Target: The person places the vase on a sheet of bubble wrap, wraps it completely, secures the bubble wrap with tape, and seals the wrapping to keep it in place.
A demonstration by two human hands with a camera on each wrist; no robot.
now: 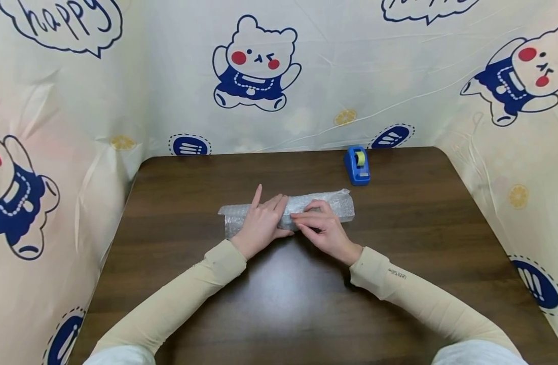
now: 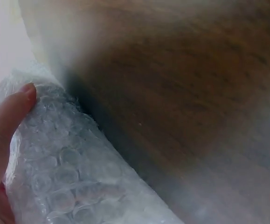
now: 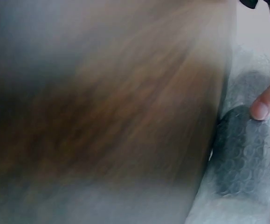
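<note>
A roll of clear bubble wrap (image 1: 340, 205) lies crosswise on the table. Through its layers a dark shape (image 3: 239, 149) shows in the right wrist view; its kind cannot be told. My left hand (image 1: 262, 219) rests on the roll's left half, fingers straight and thumb along the near side. In the left wrist view the left thumb (image 2: 13, 109) presses on the bubbles. With bent fingers my right hand (image 1: 324, 228) holds the wrap near the roll's middle, close beside the left thumb. The right thumb tip (image 3: 260, 109) touches the wrap over the dark shape.
A blue tape dispenser (image 1: 358, 170) with yellowish tape stands near the back edge of the brown wooden table (image 1: 279, 304), behind the roll's right end. A pale cloth (image 1: 342, 66) printed with cartoon bears hangs around the back and sides.
</note>
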